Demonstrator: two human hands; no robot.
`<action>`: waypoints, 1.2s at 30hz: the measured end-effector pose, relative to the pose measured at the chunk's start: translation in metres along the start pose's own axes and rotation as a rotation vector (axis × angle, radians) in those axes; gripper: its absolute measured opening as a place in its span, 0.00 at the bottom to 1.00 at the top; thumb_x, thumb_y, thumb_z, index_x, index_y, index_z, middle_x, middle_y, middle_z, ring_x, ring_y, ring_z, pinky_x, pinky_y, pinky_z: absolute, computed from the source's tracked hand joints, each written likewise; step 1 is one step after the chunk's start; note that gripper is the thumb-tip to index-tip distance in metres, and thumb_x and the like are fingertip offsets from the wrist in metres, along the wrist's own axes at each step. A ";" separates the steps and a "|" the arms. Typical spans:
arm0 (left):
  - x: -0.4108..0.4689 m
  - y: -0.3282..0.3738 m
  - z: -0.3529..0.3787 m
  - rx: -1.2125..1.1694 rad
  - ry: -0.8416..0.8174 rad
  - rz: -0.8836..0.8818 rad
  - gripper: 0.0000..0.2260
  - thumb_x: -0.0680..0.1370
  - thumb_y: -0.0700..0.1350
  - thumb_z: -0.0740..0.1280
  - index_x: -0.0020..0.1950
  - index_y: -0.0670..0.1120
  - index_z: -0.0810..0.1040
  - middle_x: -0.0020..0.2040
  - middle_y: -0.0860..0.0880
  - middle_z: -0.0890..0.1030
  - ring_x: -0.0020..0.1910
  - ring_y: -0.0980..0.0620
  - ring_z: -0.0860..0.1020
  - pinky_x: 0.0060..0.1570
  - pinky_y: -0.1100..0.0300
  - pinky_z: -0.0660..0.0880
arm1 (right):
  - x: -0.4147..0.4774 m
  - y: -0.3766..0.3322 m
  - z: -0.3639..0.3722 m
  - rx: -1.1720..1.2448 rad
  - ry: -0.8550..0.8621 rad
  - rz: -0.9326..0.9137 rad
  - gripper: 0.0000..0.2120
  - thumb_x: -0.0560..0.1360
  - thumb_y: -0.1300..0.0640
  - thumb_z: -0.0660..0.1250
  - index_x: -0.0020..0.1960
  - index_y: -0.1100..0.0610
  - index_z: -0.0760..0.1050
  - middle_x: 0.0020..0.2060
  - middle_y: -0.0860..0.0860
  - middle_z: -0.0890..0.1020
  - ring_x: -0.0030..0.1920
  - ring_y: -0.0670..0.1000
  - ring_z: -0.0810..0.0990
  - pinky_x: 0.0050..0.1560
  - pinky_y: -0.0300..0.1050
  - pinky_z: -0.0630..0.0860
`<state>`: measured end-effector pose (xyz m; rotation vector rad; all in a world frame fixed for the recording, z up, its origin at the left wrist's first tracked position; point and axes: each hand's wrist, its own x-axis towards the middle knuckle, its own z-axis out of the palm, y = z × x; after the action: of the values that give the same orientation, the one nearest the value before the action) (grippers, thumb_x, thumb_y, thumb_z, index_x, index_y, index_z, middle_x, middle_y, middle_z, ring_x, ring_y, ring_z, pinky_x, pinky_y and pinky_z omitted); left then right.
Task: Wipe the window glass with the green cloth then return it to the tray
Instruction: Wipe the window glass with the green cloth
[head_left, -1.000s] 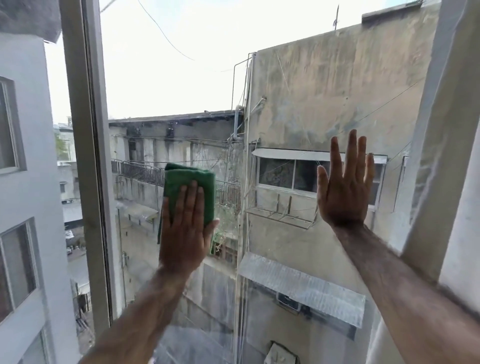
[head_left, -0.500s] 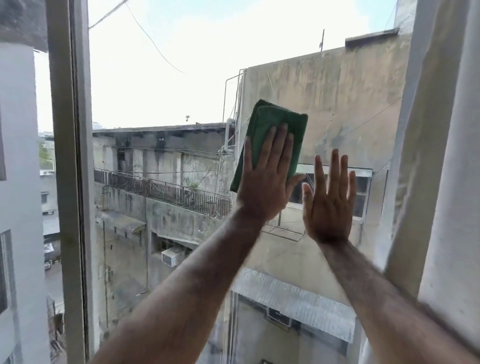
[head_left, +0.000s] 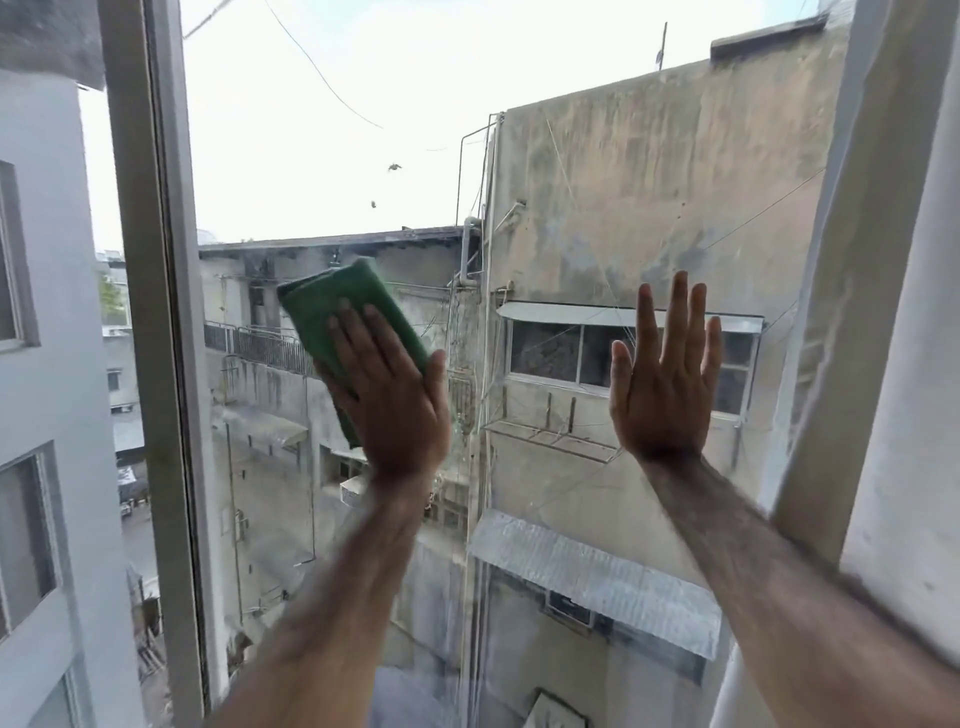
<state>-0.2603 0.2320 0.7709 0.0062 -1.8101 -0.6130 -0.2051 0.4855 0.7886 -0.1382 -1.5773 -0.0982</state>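
The folded green cloth (head_left: 337, 317) lies flat against the window glass (head_left: 322, 156), tilted up to the left. My left hand (head_left: 389, 395) presses on the cloth with flat fingers, covering its lower right part. My right hand (head_left: 665, 379) rests flat on the glass further right, fingers spread and pointing up, holding nothing. The tray is not in view.
A white window frame post (head_left: 156, 364) stands at the left of the pane. A white wall or frame edge (head_left: 893, 364) borders it on the right. Two small dark specks (head_left: 394, 167) sit on the glass above the cloth. Buildings show outside.
My left hand swept the cloth from the lower left up to the right beside my right hand, then back left and down. My right hand stayed flat on the glass.
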 end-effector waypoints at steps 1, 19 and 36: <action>-0.020 0.013 0.009 0.014 -0.018 0.151 0.39 0.84 0.66 0.43 0.84 0.39 0.54 0.85 0.37 0.57 0.84 0.37 0.55 0.82 0.32 0.53 | 0.000 0.000 0.001 0.001 0.008 -0.003 0.30 0.90 0.45 0.51 0.89 0.53 0.52 0.88 0.59 0.55 0.89 0.59 0.52 0.88 0.62 0.54; 0.028 -0.084 -0.015 0.054 0.001 0.183 0.31 0.87 0.58 0.48 0.85 0.40 0.52 0.85 0.39 0.54 0.85 0.39 0.52 0.83 0.35 0.51 | -0.002 -0.001 -0.003 0.006 -0.001 0.002 0.29 0.90 0.46 0.52 0.88 0.54 0.54 0.88 0.60 0.56 0.89 0.60 0.53 0.88 0.63 0.55; -0.050 -0.013 0.012 0.146 -0.139 1.029 0.34 0.86 0.64 0.51 0.86 0.46 0.52 0.87 0.47 0.53 0.86 0.44 0.52 0.81 0.36 0.59 | 0.000 0.003 -0.001 -0.002 -0.001 -0.021 0.30 0.90 0.46 0.53 0.89 0.54 0.54 0.88 0.59 0.56 0.89 0.60 0.53 0.88 0.62 0.55</action>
<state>-0.2579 0.2405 0.7186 -0.8302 -1.7026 0.2584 -0.2039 0.4887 0.7882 -0.1235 -1.5796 -0.1167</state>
